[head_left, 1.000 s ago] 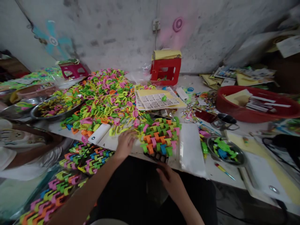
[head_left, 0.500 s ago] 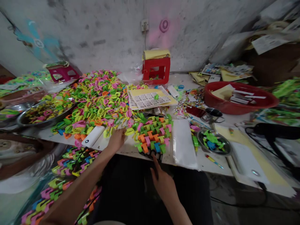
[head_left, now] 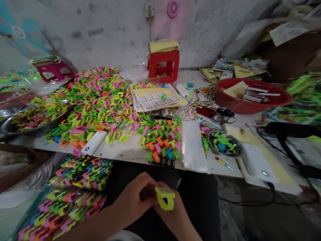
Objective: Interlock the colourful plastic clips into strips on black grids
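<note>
Low in the frame, the left hand (head_left: 134,201) and right hand (head_left: 173,214) meet, fingers pinched together on a yellow clip (head_left: 165,197), below the table (head_left: 120,152).

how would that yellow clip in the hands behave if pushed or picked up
The yellow clip is probably light and stiff: it holds its open hooked shape while pinched between the left hand and right hand. Its blocky, flat-sided form suggests it would slide rather than roll. The smooth plastic may be slightly slippery.
</note>
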